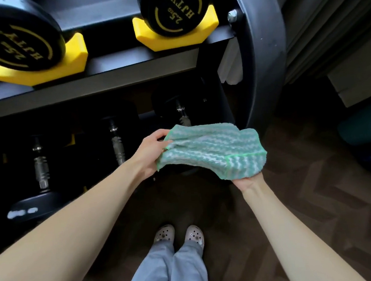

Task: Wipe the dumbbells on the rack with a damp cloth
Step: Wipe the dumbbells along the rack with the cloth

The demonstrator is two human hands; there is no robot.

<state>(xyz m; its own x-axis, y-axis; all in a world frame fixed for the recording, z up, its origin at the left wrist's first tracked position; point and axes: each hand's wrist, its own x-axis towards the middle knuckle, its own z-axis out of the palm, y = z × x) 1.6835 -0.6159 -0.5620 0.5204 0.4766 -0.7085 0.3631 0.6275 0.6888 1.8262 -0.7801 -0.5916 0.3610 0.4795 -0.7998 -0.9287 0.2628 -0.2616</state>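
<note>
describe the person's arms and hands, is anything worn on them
Both arms are bare as far up as the view shows: no sleeves, cuffs or gloves. The left hand and its wrist carry no watch, band or ring that I can see. The right hand is mostly hidden behind the cloth; its visible wrist is bare too.

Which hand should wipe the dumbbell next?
Probably the right hand: the cloth lies over its fingers, ready to press on a dumbbell. The left hand only pinches the cloth's edge.
</note>
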